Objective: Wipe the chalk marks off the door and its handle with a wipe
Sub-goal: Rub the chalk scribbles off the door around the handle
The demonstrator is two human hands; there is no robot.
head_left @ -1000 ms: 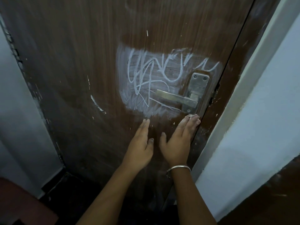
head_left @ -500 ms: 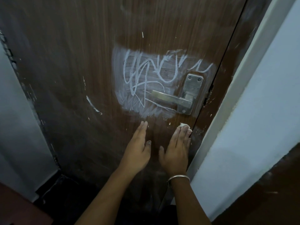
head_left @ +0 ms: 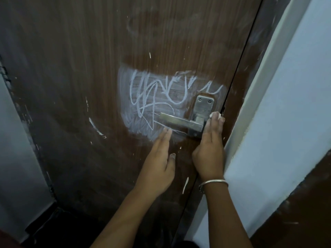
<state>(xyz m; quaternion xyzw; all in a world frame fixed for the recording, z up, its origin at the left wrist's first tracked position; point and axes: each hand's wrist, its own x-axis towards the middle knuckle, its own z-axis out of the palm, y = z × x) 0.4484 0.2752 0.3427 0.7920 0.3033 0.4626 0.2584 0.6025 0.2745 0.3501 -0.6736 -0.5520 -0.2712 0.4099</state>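
A brown wooden door (head_left: 89, 68) fills the view. White chalk marks (head_left: 152, 97) and a smeared chalk patch lie left of its metal lever handle (head_left: 180, 121) and plate (head_left: 203, 108). My right hand (head_left: 209, 149) lies flat on the door beside the plate, its straight fingers pressing a small white wipe (head_left: 214, 114) against the door's right edge. Only a corner of the wipe shows past the fingertips. My left hand (head_left: 159, 161) rests flat on the door below the lever, fingers straight, fingertips at the lower edge of the chalk patch.
The door frame (head_left: 250, 108) and a pale wall (head_left: 286, 122) stand close on the right. A grey wall (head_left: 16, 149) borders the door on the left. Small white scratches (head_left: 95, 127) dot the door's lower left part.
Both hands have slid up the door. My right hand with the wipe went from below the handle plate to beside it at the door's edge. My left fingertips now reach the chalk patch.
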